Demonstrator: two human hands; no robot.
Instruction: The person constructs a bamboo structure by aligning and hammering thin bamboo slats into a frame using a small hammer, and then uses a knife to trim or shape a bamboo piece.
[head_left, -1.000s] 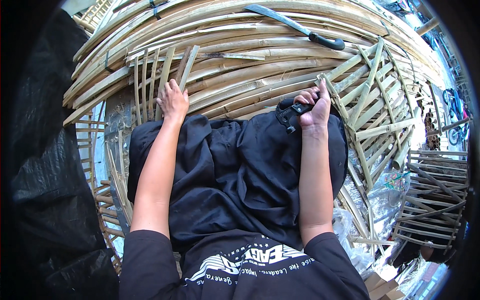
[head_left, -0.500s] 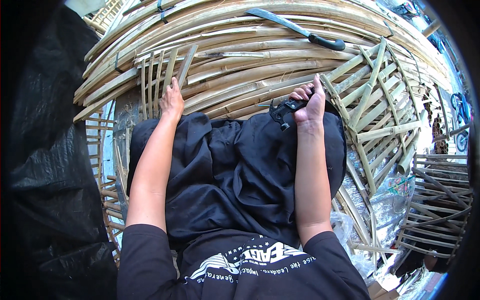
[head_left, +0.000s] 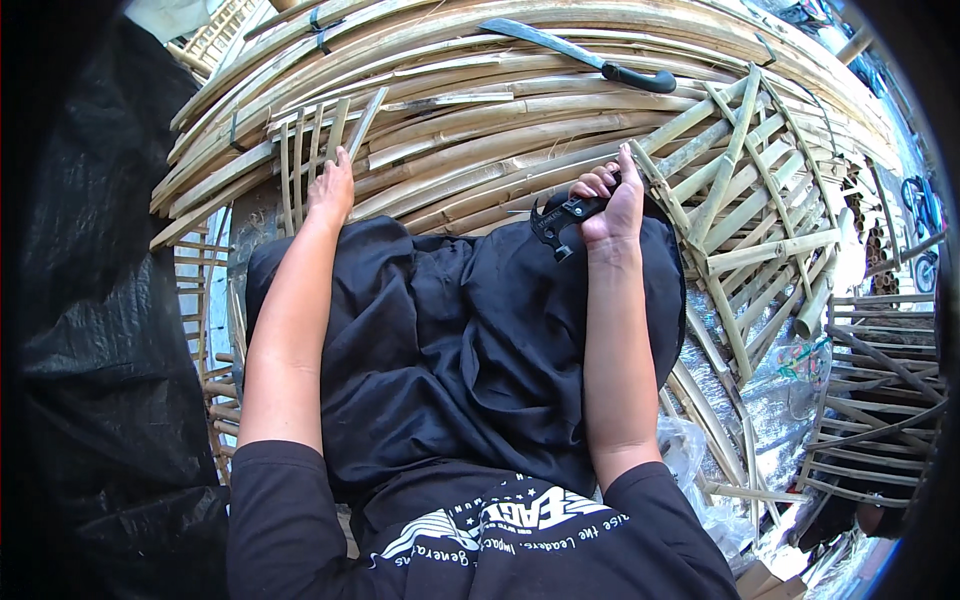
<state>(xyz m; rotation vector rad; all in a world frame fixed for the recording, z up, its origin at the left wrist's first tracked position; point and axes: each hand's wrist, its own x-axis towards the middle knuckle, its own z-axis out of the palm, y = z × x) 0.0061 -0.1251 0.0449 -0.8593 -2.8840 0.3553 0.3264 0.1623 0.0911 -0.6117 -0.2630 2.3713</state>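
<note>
My right hand [head_left: 615, 208] is closed around the dark handle of a black claw hammer [head_left: 556, 222], its head over my right thigh and pointing left. Beyond my left knee, my left hand [head_left: 331, 188] has its fingers closed at a row of thin upright bamboo strips [head_left: 338, 128]. The lower part of the strips is hidden by the hand and my leg. Just right of my right hand leans a lattice panel of crossed bamboo slats [head_left: 745, 190].
A machete [head_left: 570, 48] with a black handle lies on a broad stack of split bamboo [head_left: 450, 115] ahead of me. Black sheeting [head_left: 110, 300] hangs at the left. Another bamboo frame [head_left: 880, 400] stands at the right, beside clear plastic [head_left: 790, 385].
My left hand has shifted slightly left and up along the strips. The hammer and my right hand appear a little further left, as the whole view has also shifted slightly.
</note>
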